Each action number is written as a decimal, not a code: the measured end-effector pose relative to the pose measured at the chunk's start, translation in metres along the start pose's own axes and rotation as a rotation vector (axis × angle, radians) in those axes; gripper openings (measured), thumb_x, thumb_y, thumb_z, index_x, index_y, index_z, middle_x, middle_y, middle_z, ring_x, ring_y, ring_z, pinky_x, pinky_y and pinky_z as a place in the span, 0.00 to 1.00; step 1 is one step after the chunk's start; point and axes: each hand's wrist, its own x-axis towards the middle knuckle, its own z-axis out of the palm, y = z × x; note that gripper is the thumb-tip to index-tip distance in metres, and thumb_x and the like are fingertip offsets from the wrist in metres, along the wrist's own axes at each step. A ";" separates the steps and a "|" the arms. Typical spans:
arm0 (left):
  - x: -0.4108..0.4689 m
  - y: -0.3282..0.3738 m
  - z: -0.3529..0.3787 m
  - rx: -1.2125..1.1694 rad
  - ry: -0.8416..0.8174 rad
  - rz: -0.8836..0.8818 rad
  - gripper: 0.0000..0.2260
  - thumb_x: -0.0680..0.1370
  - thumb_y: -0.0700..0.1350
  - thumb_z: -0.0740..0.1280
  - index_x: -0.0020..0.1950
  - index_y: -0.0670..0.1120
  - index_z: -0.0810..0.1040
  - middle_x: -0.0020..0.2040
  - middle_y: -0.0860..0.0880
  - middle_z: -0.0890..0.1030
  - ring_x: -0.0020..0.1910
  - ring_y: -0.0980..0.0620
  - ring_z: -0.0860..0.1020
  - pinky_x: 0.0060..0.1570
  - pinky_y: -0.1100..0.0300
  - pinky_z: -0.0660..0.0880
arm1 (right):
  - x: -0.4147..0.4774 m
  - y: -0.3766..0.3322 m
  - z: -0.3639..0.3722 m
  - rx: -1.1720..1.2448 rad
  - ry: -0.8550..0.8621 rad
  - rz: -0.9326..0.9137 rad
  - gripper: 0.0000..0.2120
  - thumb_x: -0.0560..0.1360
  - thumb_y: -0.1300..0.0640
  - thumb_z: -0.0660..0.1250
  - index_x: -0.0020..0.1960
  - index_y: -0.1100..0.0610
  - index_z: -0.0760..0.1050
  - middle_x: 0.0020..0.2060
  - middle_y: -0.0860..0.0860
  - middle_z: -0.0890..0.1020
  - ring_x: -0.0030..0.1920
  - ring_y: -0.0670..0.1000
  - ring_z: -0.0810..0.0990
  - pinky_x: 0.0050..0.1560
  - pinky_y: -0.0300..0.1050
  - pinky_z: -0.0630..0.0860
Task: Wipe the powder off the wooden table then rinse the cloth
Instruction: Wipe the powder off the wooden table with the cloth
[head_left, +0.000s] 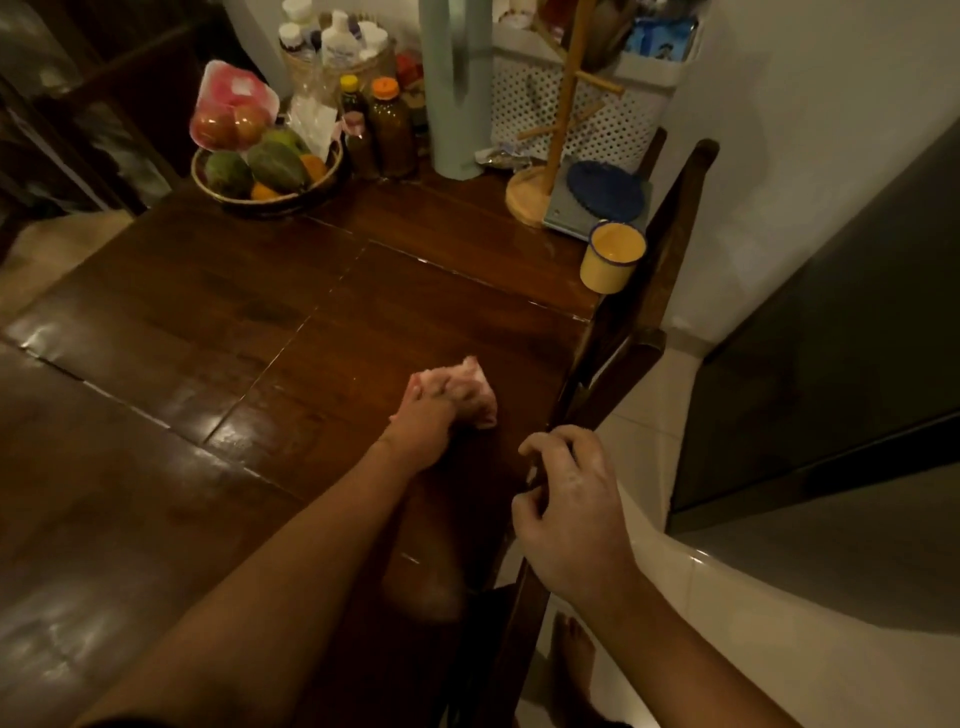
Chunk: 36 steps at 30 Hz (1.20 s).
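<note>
One cloth, bunched under the left hand, near the counter's right edge.

Pink cloth (477, 375): soft, crumpled into a wad with no clear long axis, lying on the wooden counter (260, 312) just in from its right edge, ahead and left of the right hand. Left hand (431, 415) curls over the wad, fingers gripping it and pressing down. Right hand (566, 509) is at the counter's edge, fingers loosely bent, nothing in it; contact with the edge is unclear. Counter is dark, glossy planks with pale lines in the seams, possibly powder. Most of the wood lies left and ahead of the cloth, so the next stroke likely runs that way. Farther back: yellow enamel mug (613, 257), woven fruit basket (265, 200).
</note>
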 end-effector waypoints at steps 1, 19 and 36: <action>0.016 0.008 -0.009 -0.019 -0.016 -0.040 0.43 0.75 0.32 0.65 0.76 0.69 0.50 0.81 0.57 0.39 0.79 0.38 0.39 0.71 0.31 0.56 | 0.001 0.002 0.001 0.032 0.015 0.011 0.20 0.72 0.59 0.70 0.62 0.47 0.74 0.60 0.43 0.68 0.62 0.46 0.70 0.57 0.39 0.76; 0.139 0.062 -0.048 -0.186 0.136 0.280 0.33 0.78 0.32 0.59 0.78 0.59 0.62 0.81 0.51 0.55 0.80 0.44 0.50 0.74 0.35 0.53 | 0.005 0.011 0.007 0.039 0.023 -0.032 0.13 0.70 0.54 0.63 0.54 0.48 0.75 0.53 0.42 0.68 0.54 0.42 0.68 0.53 0.25 0.66; 0.148 0.049 -0.055 -0.215 0.174 0.412 0.34 0.75 0.28 0.58 0.76 0.57 0.66 0.80 0.54 0.56 0.80 0.46 0.48 0.75 0.35 0.53 | 0.011 0.019 0.005 0.098 -0.024 -0.043 0.10 0.70 0.50 0.61 0.51 0.43 0.72 0.48 0.36 0.68 0.52 0.40 0.70 0.48 0.28 0.68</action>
